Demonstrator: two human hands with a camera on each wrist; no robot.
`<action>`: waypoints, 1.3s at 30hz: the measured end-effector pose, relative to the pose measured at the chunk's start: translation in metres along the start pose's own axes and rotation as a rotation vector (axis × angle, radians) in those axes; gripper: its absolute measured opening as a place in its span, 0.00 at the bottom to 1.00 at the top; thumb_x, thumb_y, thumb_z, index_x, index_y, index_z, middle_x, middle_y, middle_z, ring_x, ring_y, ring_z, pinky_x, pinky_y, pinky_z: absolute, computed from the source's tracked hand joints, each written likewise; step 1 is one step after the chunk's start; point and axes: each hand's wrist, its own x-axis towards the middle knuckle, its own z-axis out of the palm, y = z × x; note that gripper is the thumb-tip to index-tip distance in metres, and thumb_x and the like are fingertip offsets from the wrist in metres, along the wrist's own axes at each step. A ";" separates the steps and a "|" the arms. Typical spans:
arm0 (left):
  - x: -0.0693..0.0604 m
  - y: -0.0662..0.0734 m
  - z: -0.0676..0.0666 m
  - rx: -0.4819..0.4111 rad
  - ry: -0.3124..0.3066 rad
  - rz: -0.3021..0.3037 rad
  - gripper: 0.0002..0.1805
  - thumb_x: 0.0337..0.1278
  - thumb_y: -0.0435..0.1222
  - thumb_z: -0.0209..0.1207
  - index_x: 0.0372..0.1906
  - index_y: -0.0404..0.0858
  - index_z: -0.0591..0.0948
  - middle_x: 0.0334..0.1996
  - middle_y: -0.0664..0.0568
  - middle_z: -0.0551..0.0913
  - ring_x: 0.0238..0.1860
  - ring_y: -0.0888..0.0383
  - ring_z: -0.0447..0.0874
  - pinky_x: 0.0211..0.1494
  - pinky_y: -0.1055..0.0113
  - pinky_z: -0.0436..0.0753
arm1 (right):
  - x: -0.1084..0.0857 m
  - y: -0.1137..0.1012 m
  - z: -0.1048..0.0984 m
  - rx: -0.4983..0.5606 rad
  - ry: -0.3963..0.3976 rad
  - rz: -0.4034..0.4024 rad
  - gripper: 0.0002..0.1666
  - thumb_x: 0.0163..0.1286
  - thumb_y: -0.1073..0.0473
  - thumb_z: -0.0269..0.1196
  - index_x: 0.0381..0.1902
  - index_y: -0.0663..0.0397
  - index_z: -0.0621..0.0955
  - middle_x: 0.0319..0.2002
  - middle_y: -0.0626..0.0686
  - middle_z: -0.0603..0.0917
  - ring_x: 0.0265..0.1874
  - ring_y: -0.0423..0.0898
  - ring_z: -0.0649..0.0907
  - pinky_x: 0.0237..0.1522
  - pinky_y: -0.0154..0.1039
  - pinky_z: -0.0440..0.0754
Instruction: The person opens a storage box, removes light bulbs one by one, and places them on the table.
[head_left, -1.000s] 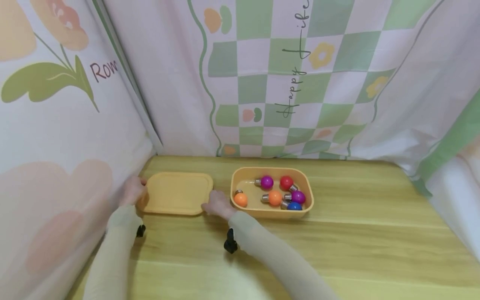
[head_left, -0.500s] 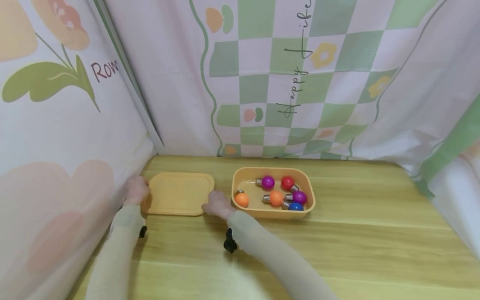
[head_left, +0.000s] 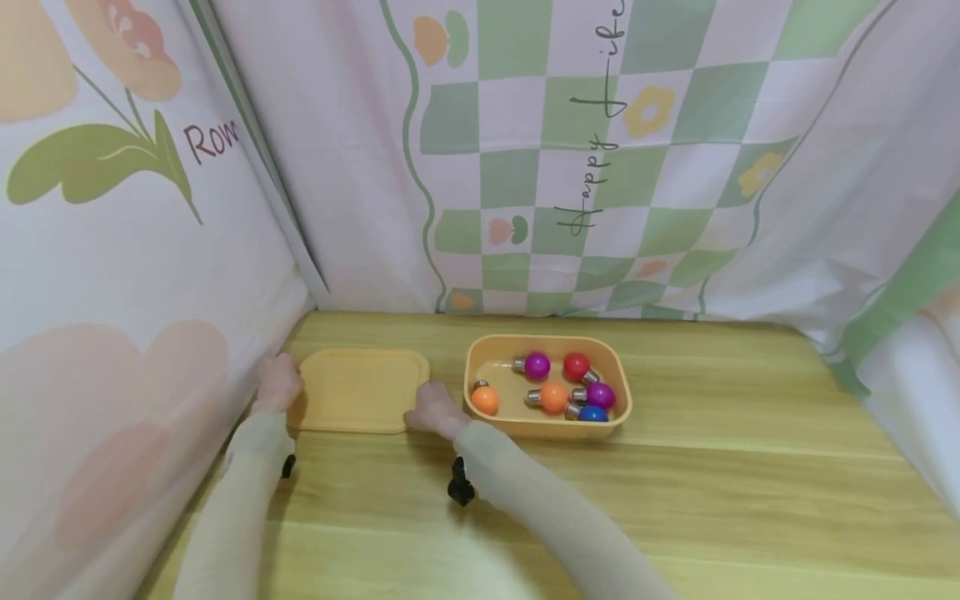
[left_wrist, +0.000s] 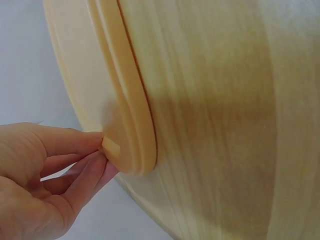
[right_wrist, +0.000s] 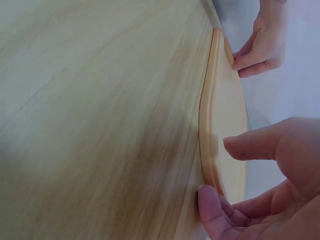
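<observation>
A flat yellow rectangular lid (head_left: pixel 360 392) lies on the wooden table, left of a yellow box (head_left: pixel 547 428). My left hand (head_left: pixel 279 383) is at its left end; in the left wrist view that hand (left_wrist: pixel 55 200) pinches a small tab on the rim of the lid (left_wrist: pixel 95 75) between thumb and fingers. At the lid's near right corner is my right hand (head_left: pixel 437 408). From the right wrist, this hand (right_wrist: pixel 300 160) shows its thumb over the top face of the lid (right_wrist: pixel 227 110) and its fingers curled at the edge.
Inside the box lie several small bulbs with metal screw bases: orange (head_left: pixel 553 397), purple (head_left: pixel 536 365), red (head_left: pixel 576 366) and blue (head_left: pixel 592 414). A patterned curtain (head_left: pixel 510 175) hangs behind the table (head_left: pixel 750 467), and another cloth (head_left: pixel 150 292) runs along its left side.
My left hand has shifted slightly to the right, along the lid's left end. The lid's far edge sits slightly lower in the head view. My right hand has hardly moved.
</observation>
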 end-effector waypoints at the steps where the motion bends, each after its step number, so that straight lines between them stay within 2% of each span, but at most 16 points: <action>1: 0.000 0.000 0.000 -0.012 -0.003 -0.003 0.09 0.49 0.23 0.51 0.26 0.23 0.82 0.34 0.26 0.85 0.44 0.26 0.79 0.58 0.35 0.75 | 0.000 0.000 0.000 -0.002 -0.001 -0.002 0.16 0.62 0.56 0.65 0.21 0.58 0.74 0.27 0.54 0.76 0.24 0.44 0.72 0.21 0.30 0.69; 4: -0.001 0.001 -0.001 -0.046 -0.009 -0.009 0.09 0.50 0.22 0.50 0.25 0.23 0.81 0.34 0.26 0.84 0.44 0.26 0.79 0.58 0.35 0.76 | -0.001 0.000 -0.001 -0.013 0.000 -0.012 0.14 0.62 0.56 0.65 0.24 0.61 0.76 0.33 0.57 0.80 0.29 0.46 0.74 0.26 0.32 0.74; 8: -0.002 0.000 0.000 -0.062 -0.001 -0.005 0.09 0.49 0.22 0.50 0.23 0.23 0.80 0.31 0.27 0.83 0.42 0.28 0.79 0.55 0.37 0.78 | -0.005 -0.002 -0.003 -0.011 -0.003 -0.023 0.16 0.65 0.54 0.65 0.32 0.65 0.80 0.44 0.60 0.82 0.41 0.48 0.76 0.42 0.38 0.82; 12: -0.002 0.001 0.000 -0.068 0.020 -0.013 0.08 0.49 0.22 0.51 0.23 0.24 0.79 0.31 0.27 0.83 0.40 0.29 0.80 0.53 0.38 0.79 | -0.010 -0.004 -0.006 -0.014 0.004 -0.047 0.19 0.69 0.51 0.64 0.39 0.67 0.81 0.50 0.62 0.82 0.50 0.52 0.78 0.52 0.43 0.83; 15: -0.002 0.003 -0.001 -0.078 0.044 -0.011 0.09 0.51 0.22 0.51 0.28 0.21 0.81 0.35 0.25 0.83 0.42 0.28 0.79 0.53 0.38 0.79 | -0.013 -0.006 -0.010 -0.025 0.014 -0.067 0.23 0.70 0.51 0.63 0.45 0.69 0.81 0.54 0.65 0.81 0.55 0.55 0.78 0.56 0.46 0.83; 17: -0.001 0.005 -0.001 -0.081 0.054 -0.005 0.12 0.52 0.23 0.50 0.35 0.19 0.82 0.40 0.23 0.83 0.45 0.27 0.79 0.56 0.37 0.79 | -0.016 -0.007 -0.014 -0.023 0.017 -0.079 0.26 0.70 0.50 0.62 0.51 0.70 0.79 0.57 0.66 0.79 0.58 0.56 0.78 0.60 0.47 0.82; 20: -0.002 0.010 -0.003 -0.086 0.061 0.006 0.18 0.52 0.24 0.49 0.45 0.19 0.81 0.47 0.22 0.81 0.50 0.26 0.78 0.60 0.37 0.78 | -0.022 -0.007 -0.019 0.028 0.015 -0.103 0.28 0.70 0.51 0.63 0.57 0.70 0.77 0.59 0.67 0.79 0.60 0.58 0.78 0.61 0.49 0.82; 25: -0.003 0.021 -0.008 -0.101 0.082 0.041 0.19 0.52 0.24 0.51 0.49 0.19 0.80 0.50 0.23 0.81 0.53 0.28 0.79 0.59 0.39 0.80 | -0.030 -0.005 -0.026 0.087 0.037 -0.162 0.27 0.70 0.53 0.63 0.60 0.68 0.77 0.60 0.64 0.80 0.62 0.58 0.77 0.64 0.49 0.80; 30: -0.004 0.038 -0.011 -0.148 0.084 0.102 0.18 0.58 0.26 0.54 0.51 0.19 0.80 0.50 0.25 0.82 0.53 0.30 0.81 0.58 0.40 0.80 | -0.037 -0.001 -0.036 0.056 0.073 -0.243 0.23 0.70 0.54 0.63 0.55 0.67 0.80 0.55 0.62 0.83 0.58 0.57 0.80 0.60 0.47 0.82; 34: -0.004 0.053 -0.009 -0.217 0.068 0.162 0.18 0.60 0.28 0.56 0.52 0.20 0.79 0.49 0.26 0.83 0.50 0.32 0.83 0.58 0.41 0.82 | -0.043 0.006 -0.045 0.042 0.109 -0.328 0.20 0.69 0.56 0.64 0.51 0.68 0.81 0.49 0.63 0.85 0.49 0.55 0.83 0.51 0.45 0.85; 39: -0.009 0.077 -0.004 -0.255 0.044 0.239 0.18 0.60 0.29 0.60 0.53 0.21 0.80 0.47 0.28 0.84 0.44 0.36 0.88 0.50 0.47 0.87 | -0.052 0.016 -0.055 0.042 0.145 -0.394 0.19 0.68 0.57 0.64 0.48 0.69 0.82 0.44 0.64 0.86 0.44 0.55 0.84 0.48 0.47 0.86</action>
